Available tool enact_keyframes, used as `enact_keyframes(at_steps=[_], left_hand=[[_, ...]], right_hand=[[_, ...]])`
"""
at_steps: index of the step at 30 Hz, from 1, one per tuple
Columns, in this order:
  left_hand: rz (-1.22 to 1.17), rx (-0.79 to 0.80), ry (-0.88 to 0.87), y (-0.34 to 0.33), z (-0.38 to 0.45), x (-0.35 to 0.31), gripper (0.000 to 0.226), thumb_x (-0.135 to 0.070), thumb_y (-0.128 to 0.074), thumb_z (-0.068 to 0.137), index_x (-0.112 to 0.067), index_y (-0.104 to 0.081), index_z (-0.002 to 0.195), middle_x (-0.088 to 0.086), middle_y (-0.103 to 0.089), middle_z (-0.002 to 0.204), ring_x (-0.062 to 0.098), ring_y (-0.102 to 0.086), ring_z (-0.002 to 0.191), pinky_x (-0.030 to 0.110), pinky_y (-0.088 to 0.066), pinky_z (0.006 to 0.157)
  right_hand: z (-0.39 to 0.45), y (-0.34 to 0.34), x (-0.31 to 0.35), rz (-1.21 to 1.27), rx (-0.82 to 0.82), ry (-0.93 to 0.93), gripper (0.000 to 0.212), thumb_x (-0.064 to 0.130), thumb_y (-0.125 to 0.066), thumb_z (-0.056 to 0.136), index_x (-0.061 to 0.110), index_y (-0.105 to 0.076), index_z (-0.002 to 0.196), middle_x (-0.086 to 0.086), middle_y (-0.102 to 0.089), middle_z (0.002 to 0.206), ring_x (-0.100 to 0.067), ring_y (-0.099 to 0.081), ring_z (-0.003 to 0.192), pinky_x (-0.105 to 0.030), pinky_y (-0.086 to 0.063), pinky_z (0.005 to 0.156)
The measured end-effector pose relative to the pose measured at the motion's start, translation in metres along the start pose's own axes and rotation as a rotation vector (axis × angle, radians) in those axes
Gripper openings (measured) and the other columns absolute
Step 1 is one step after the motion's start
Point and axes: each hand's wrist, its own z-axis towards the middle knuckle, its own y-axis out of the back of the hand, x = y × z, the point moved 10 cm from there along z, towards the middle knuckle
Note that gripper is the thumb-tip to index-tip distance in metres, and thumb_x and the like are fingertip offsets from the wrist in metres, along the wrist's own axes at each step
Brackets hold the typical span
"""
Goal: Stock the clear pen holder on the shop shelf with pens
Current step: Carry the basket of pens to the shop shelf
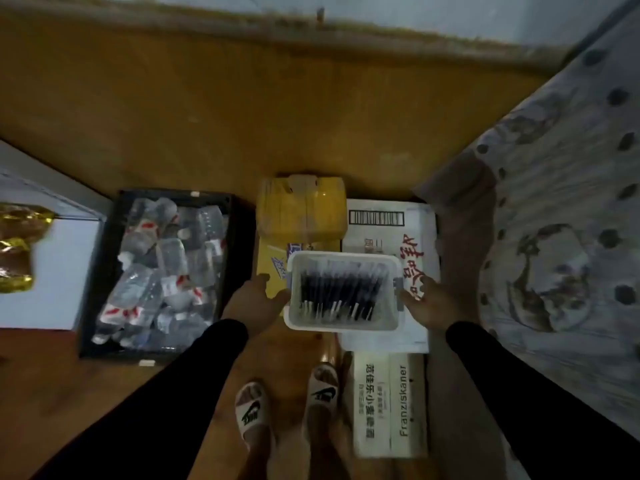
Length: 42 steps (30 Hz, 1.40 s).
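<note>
A clear plastic box point(343, 326) with side latches holds a row of several dark pens point(341, 292) lying side by side. It is lifted over the floor and the cartons below. My left hand point(254, 301) grips its left side and my right hand point(427, 303) grips its right side by the latch. Both arms are in black sleeves. The picture is blurred. No shop shelf or pen holder shows here.
A black crate point(114, 271) of plastic bottles stands on the wooden floor at left. A yellow carton point(301, 209) and white printed cartons point(391, 403) lie under the box. A patterned bed cover point(554, 202) fills the right. My sandalled feet point(287, 407) stand below.
</note>
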Motion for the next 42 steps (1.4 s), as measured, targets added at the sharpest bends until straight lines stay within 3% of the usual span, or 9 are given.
enact_keyframes(at_steps=[5,8,11,13,18,26,34,38,42], left_hand=[[-0.123,-0.011,0.090,-0.045,0.049,0.011,0.081,-0.057,-0.050,0.091,-0.013,-0.019,0.152,0.008,-0.034,0.153,0.029,-0.042,0.134,0.045,-0.041,0.102],[-0.179,-0.034,0.097,-0.060,0.063,0.009,0.068,-0.051,-0.049,0.094,-0.013,-0.030,0.146,0.014,-0.052,0.132,0.032,-0.057,0.107,0.041,-0.045,0.076],[-0.291,-0.045,0.125,-0.070,0.071,0.006,0.053,-0.044,-0.051,0.095,-0.007,-0.039,0.132,0.023,-0.051,0.114,0.034,-0.056,0.087,0.042,-0.037,0.066],[-0.378,-0.051,0.149,-0.074,0.071,0.005,0.049,-0.040,-0.054,0.095,-0.006,-0.039,0.127,0.021,-0.050,0.107,0.035,-0.055,0.085,0.043,-0.038,0.064],[-0.455,-0.068,0.182,-0.075,0.070,0.009,0.046,-0.036,-0.060,0.092,-0.013,-0.040,0.126,0.007,-0.055,0.109,0.030,-0.057,0.092,0.041,-0.044,0.072],[-0.440,-0.086,0.186,-0.033,0.026,0.002,0.067,-0.036,-0.062,0.090,-0.014,-0.028,0.143,0.010,-0.047,0.139,0.031,-0.052,0.120,0.041,-0.047,0.087],[-0.443,-0.234,0.124,0.082,-0.061,-0.009,0.065,-0.038,-0.066,0.086,-0.011,-0.036,0.136,0.007,-0.056,0.129,0.028,-0.058,0.103,0.043,-0.050,0.086],[-0.501,-0.313,0.117,0.143,-0.121,-0.009,0.058,-0.038,-0.065,0.087,-0.010,-0.040,0.131,0.006,-0.058,0.117,0.026,-0.057,0.094,0.042,-0.049,0.084],[-0.566,-0.408,0.114,0.200,-0.173,0.009,0.055,-0.045,-0.068,0.077,-0.016,-0.052,0.121,0.002,-0.066,0.110,0.020,-0.064,0.090,0.039,-0.054,0.079]], right_hand=[[0.058,-0.041,-0.030,0.093,0.096,-0.030,0.082,0.059,-0.055,0.088,0.019,-0.021,0.152,-0.001,-0.034,0.154,-0.023,-0.039,0.138,-0.037,-0.037,0.108],[0.075,-0.060,-0.044,0.174,0.116,-0.071,0.081,0.064,-0.057,0.083,0.028,-0.027,0.149,0.007,-0.038,0.150,-0.021,-0.041,0.136,-0.040,-0.037,0.108],[0.087,-0.069,-0.055,0.284,0.062,-0.076,0.028,0.053,-0.059,0.088,0.031,-0.055,0.105,0.010,-0.060,0.100,-0.011,-0.058,0.093,-0.024,-0.043,0.073],[0.082,-0.070,-0.047,0.342,0.036,-0.043,0.030,0.038,-0.060,0.093,0.037,-0.035,0.076,0.010,-0.038,0.072,-0.004,-0.040,0.064,-0.024,-0.031,0.060],[0.081,-0.066,-0.045,0.403,-0.012,-0.035,0.045,0.033,-0.061,0.094,0.019,-0.043,0.131,0.011,-0.044,0.117,-0.011,-0.044,0.105,-0.028,-0.034,0.090],[0.044,-0.047,-0.002,0.375,0.022,-0.011,0.058,0.040,-0.065,0.089,0.019,-0.043,0.138,0.006,-0.049,0.131,-0.019,-0.049,0.122,-0.037,-0.040,0.102],[-0.037,-0.005,0.117,0.283,0.076,0.184,0.053,0.061,-0.062,0.079,0.027,-0.056,0.120,0.001,-0.065,0.112,-0.019,-0.064,0.097,-0.049,-0.053,0.090],[-0.092,0.013,0.194,0.257,0.129,0.321,0.022,0.040,-0.061,0.092,0.029,-0.061,0.111,0.003,-0.068,0.106,-0.018,-0.065,0.096,-0.046,-0.054,0.088],[-0.133,0.018,0.255,0.117,0.167,0.414,0.047,0.060,-0.060,0.084,0.021,-0.050,0.109,0.004,-0.049,0.078,-0.015,-0.049,0.063,-0.032,-0.045,0.062]])
